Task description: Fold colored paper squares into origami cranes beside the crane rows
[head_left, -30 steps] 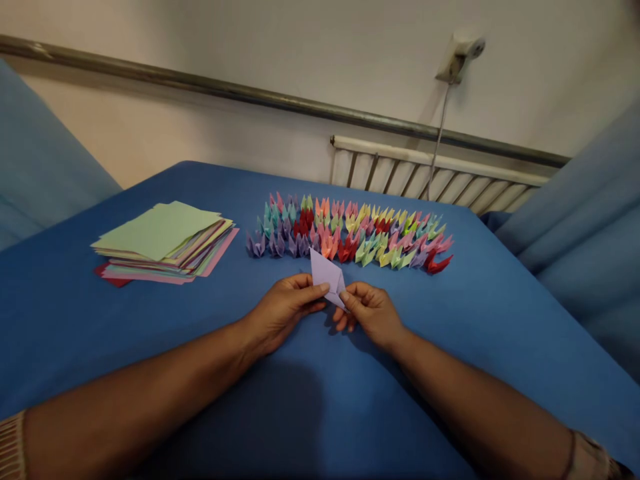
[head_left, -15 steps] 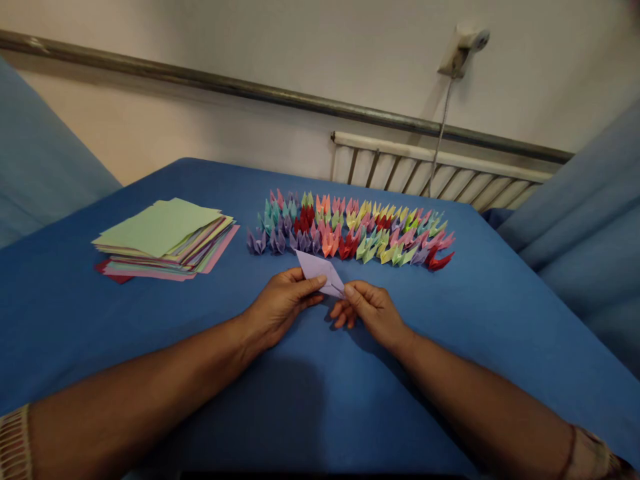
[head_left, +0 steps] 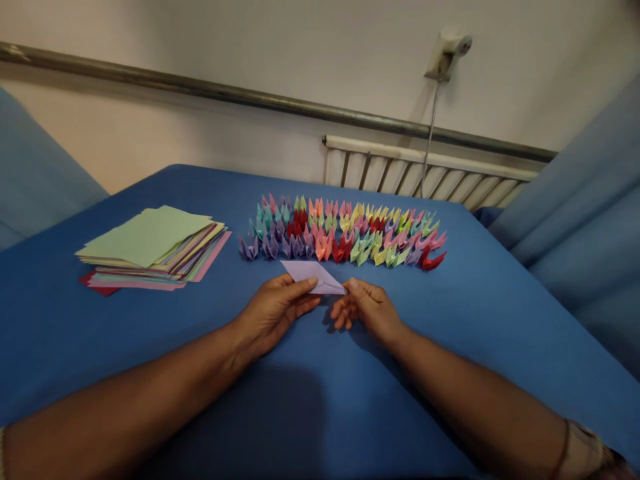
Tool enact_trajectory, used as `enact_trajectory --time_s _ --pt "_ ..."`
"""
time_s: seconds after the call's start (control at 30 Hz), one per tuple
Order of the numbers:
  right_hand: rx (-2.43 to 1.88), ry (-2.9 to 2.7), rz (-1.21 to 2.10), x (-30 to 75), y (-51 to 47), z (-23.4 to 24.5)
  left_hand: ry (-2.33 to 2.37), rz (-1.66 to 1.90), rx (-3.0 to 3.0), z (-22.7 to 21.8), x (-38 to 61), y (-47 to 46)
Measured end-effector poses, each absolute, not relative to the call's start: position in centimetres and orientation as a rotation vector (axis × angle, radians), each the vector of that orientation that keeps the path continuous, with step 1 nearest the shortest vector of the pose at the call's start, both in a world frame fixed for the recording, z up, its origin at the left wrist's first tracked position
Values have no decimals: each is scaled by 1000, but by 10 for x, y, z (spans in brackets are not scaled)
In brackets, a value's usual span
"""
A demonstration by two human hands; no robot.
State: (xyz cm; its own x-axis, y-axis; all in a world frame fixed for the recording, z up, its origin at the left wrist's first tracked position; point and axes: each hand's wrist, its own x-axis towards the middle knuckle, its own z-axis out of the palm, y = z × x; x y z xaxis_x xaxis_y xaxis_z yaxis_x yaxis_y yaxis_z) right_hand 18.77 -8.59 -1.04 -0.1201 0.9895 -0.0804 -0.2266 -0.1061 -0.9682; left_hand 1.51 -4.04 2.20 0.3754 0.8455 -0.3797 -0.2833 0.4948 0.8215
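Observation:
A folded piece of lilac origami paper, shaped like a diamond, is held above the table between both hands. My left hand grips its left part, thumb on top and fingers beneath. The thumb and index finger of my right hand pinch its right-hand tip, while the other fingers curl below. Just beyond the paper stand rows of small folded paper cranes in purple, red, pink, yellow, green and blue.
A stack of coloured paper sheets lies on the left of the blue-covered table. Behind the table are a radiator, a metal pipe and a wall socket with a cord. Blue curtains hang at both sides.
The lilac paper has turned slightly flatter, its far left corner shifting left and down. Both hands keep their hold. The camera view has shifted slightly.

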Motion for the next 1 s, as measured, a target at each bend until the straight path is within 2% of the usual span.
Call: enact_trajectory --time_s 0.47,1.0 --pt "-1054 -1088 1307 187 -82 -8 849 761 737 24 14 -43" --pt "-893 -958 1620 191 -79 -10 1005 764 857 27 17 -43"
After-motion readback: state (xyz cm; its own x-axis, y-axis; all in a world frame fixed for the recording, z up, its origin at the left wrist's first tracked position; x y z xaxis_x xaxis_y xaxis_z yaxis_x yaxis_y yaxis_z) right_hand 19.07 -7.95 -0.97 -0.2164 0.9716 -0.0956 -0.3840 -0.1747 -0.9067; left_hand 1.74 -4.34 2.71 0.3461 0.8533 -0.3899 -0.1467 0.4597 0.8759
